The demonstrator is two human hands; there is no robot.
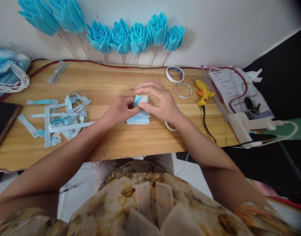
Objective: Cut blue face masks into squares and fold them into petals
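Note:
Between my hands is a small folded piece of light blue and white mask fabric (142, 99). My left hand (119, 108) is closed, pinching its left edge between thumb and fingers. My right hand (161, 100) curves around the other side, its thumb on the fabric's face and its fingers arched behind the top edge. Directly below lies a neat stack of similar blue-white fabric pieces (138, 120) on the wooden table (111, 144). A roll of tape (171, 126) is partly hidden by my right wrist.
Cut blue strips (64, 119) lie tangled at left, near bagged masks (8, 73) and a dark board (3, 123). Blue fabric flowers (121, 36) on sticks lean against the wall. Tape rolls (175, 74), a yellow glue gun (203, 93) and a power strip (241, 129) are at right.

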